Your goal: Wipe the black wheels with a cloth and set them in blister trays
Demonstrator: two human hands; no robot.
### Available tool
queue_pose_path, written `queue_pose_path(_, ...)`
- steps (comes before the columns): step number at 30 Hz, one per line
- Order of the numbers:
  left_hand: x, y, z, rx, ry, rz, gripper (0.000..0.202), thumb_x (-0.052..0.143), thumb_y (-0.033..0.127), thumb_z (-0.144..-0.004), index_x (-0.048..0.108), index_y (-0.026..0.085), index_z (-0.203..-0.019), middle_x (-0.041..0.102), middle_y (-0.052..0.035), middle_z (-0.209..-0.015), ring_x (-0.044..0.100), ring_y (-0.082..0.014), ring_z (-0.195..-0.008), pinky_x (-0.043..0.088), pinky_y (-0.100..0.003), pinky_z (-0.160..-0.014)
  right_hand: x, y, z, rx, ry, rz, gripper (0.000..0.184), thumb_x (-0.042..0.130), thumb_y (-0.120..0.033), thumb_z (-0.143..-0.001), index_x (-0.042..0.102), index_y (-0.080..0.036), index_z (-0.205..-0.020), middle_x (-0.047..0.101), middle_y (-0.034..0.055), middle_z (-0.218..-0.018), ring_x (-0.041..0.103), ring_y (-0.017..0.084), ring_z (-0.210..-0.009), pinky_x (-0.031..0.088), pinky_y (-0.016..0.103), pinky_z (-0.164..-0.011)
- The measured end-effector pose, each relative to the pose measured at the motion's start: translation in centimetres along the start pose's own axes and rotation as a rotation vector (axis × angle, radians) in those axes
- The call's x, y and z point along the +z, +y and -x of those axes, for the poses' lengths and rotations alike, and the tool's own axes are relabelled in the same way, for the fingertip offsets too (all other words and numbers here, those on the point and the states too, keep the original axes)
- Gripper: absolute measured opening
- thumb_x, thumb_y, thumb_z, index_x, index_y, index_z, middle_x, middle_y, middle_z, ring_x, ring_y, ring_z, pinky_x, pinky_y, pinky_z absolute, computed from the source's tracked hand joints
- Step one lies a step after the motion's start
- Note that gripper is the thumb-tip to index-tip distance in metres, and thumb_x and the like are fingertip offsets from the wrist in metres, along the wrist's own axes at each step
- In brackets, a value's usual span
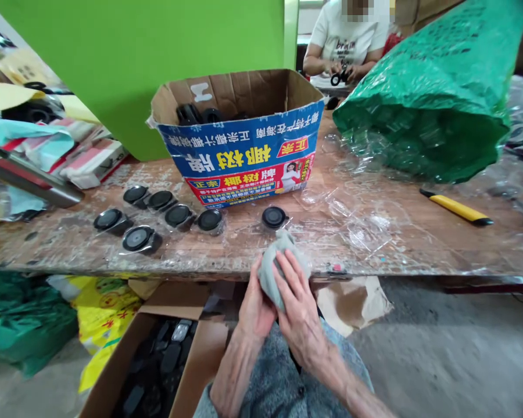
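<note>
A grey-green cloth is bunched between my two hands just off the table's front edge. My left hand cups it from the left and below, its fingers mostly hidden. Over the top lies my right hand, fingers together and pressed onto the cloth. Whether anything is wrapped inside cannot be seen. Just beyond the cloth, a round black part in clear plastic sits on the table. Several similar black parts in clear plastic stand to the left.
A blue and red carton holding black parts stands behind. At right, a green bag spills clear plastic shells near a yellow utility knife. Below the table edge is a box of black pieces. A person works opposite.
</note>
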State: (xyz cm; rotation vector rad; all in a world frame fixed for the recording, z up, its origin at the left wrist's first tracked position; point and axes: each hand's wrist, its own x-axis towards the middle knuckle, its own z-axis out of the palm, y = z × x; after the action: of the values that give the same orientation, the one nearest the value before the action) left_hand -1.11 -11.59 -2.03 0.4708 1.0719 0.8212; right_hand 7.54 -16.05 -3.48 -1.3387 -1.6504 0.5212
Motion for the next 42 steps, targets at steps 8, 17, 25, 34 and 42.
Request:
queue_pose_path(8,-1.6,1.6,0.2,0.319,0.041,-0.277,0.055,0.076,0.04,-0.07,0.054,0.023,-0.118,0.06,-0.0051,-0.119,0.061,-0.0214,-0.109,0.05,-0.037,-0.097,-5.7,0.4,3.4,0.422,0.027,-0.211,0.031,0.049,-0.023,-0.093,0.061,-0.032,-0.121,0.069,-0.0009,-0.11,0.065,0.019,-0.101,0.055,0.03,-0.088)
queue_pose_path(17,-2.1,1.2,-0.2,0.774,0.084,-1.0,0.038,0.062,0.025,-0.079,0.052,0.021,-0.115,0.058,-0.0061,-0.103,0.059,-0.0209,-0.098,0.05,-0.035,-0.086,-4.6,-2.3,-2.5,0.086,-0.201,-0.082,0.039,0.042,-0.017,-0.093,0.055,-0.018,-0.129,0.056,0.0091,-0.136,0.043,0.026,-0.132,0.034,0.047,-0.113)
queue_pose_path(25,0.9,1.3,-0.4,0.834,-0.008,-1.13,0.053,0.074,0.029,-0.074,0.047,0.023,-0.12,0.055,-0.0048,-0.112,0.056,-0.019,-0.105,0.047,-0.033,-0.093,-6.9,1.0,2.2,0.746,-0.041,-0.48,0.036,0.053,-0.051,-0.088,0.06,-0.024,-0.112,0.066,0.0035,-0.097,0.061,0.022,-0.093,0.05,0.033,-0.081)
queue_pose_path(34,8.0,1.8,-3.6,0.613,-0.599,-1.179,0.055,0.063,0.02,-0.078,0.045,0.024,-0.13,0.05,-0.0061,-0.124,0.05,-0.0197,-0.115,0.043,-0.036,-0.102,-14.2,6.1,-0.6,0.855,0.234,-0.45,0.063,0.071,-0.057,-0.074,0.05,-0.021,-0.122,0.069,0.0079,-0.103,0.066,0.021,-0.086,0.051,0.03,-0.072)
queue_pose_path(42,13.5,-6.8,-10.5,0.822,-0.218,-1.342,0.073,0.073,0.035,-0.069,0.038,0.014,-0.129,0.047,-0.0136,-0.126,0.044,-0.0291,-0.113,0.038,-0.048,-0.101,-18.3,13.5,-4.9,0.688,0.053,0.397,0.031,0.055,-0.042,-0.083,0.065,-0.019,-0.1,0.063,0.0091,-0.105,0.061,0.023,-0.101,0.044,0.037,-0.095)
